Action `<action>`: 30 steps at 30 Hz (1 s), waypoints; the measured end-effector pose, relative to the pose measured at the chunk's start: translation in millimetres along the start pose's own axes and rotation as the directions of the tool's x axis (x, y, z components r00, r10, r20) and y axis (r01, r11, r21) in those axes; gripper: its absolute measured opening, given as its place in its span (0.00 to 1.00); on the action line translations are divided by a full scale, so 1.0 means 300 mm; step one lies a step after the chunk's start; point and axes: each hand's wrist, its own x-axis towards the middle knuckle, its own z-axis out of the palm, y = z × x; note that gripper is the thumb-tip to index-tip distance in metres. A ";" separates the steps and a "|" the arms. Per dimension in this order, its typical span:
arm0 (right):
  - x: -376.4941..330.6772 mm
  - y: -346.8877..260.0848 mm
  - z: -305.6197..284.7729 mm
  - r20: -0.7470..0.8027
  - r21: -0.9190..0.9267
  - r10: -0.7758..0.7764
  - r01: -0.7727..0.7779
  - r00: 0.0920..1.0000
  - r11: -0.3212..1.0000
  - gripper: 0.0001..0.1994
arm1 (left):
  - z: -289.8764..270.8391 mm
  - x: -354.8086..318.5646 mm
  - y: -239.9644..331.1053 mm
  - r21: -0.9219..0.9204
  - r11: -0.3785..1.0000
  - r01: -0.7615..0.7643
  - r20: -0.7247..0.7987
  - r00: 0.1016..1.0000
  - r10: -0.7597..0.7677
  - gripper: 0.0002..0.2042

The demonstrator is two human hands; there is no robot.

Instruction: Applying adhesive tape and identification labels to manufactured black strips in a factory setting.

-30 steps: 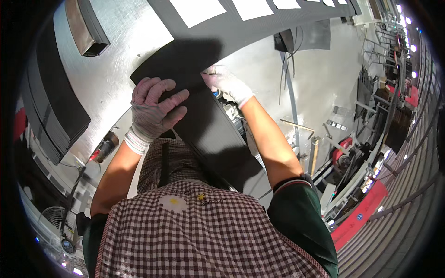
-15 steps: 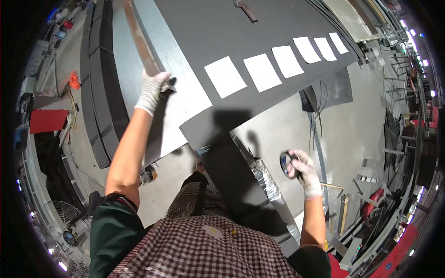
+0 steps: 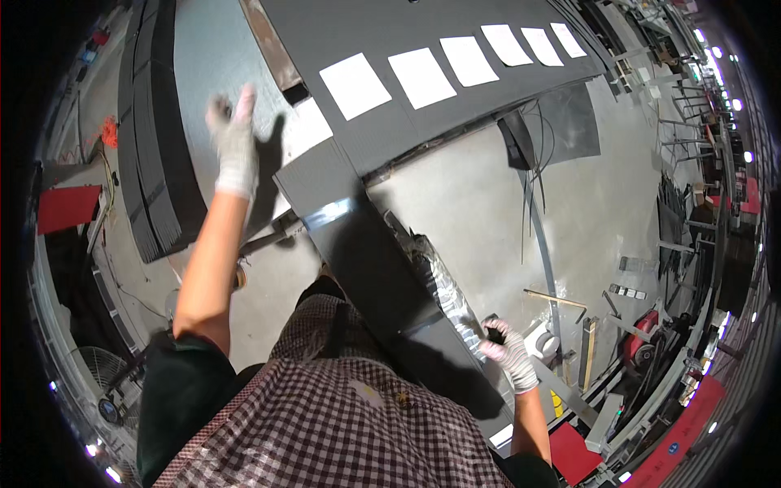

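Observation:
My left hand (image 3: 234, 146), in a light knit glove, is raised over a pale metallic sheet (image 3: 213, 73), its fingers apart and holding nothing. A brown rusty metal bar (image 3: 272, 49) lies to its right, along the edge of the dark grey panels (image 3: 350, 24). At lower right my gloved right hand (image 3: 509, 355) is closed on a black roll of tape (image 3: 493, 329), mostly hidden by the fingers. Between my arms a long dark bundle (image 3: 358, 244) of stacked strips reaches toward me, with shiny clear tape (image 3: 329, 213) across it.
Several white paper sheets (image 3: 355, 85) lie in a row on the dark panels. Stacked dark strips (image 3: 146, 130) stand at far left. Silver-wrapped material (image 3: 455, 301) runs beside the bundle. Black cords (image 3: 537, 154) hang over the floor; a fan (image 3: 98, 374) stands at lower left.
My left hand has let go of the rusty bar, which now lies farther right, against the dark panels. My right hand has come lower and nearer with the tape roll. The view has shifted.

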 end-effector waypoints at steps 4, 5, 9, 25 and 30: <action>-0.111 0.036 0.047 0.133 -0.590 0.022 0.061 0.991 0.805 0.44 | -0.175 -0.485 -0.139 -0.095 0.888 0.450 0.018 0.893 -0.451 0.42; -0.123 0.007 0.072 0.134 -0.687 0.173 -0.034 0.976 0.726 0.47 | -0.108 -0.603 -0.115 -0.201 0.881 0.429 -0.061 0.892 -0.448 0.38; -0.185 0.084 0.068 0.114 -0.704 0.215 -0.073 0.970 0.706 0.54 | -0.156 -0.618 -0.148 -0.464 0.596 0.655 0.357 0.754 -0.551 0.26; -0.053 -0.608 0.813 -0.134 -0.728 -0.529 0.279 0.838 0.626 0.43 | -0.567 -0.324 -0.468 0.295 0.888 -0.352 0.731 0.682 0.028 0.27; 0.462 -1.183 1.155 -0.121 -0.627 -0.619 0.423 0.776 0.654 0.40 | -0.810 -0.468 -0.174 -0.333 0.876 -0.349 0.824 0.344 0.450 0.14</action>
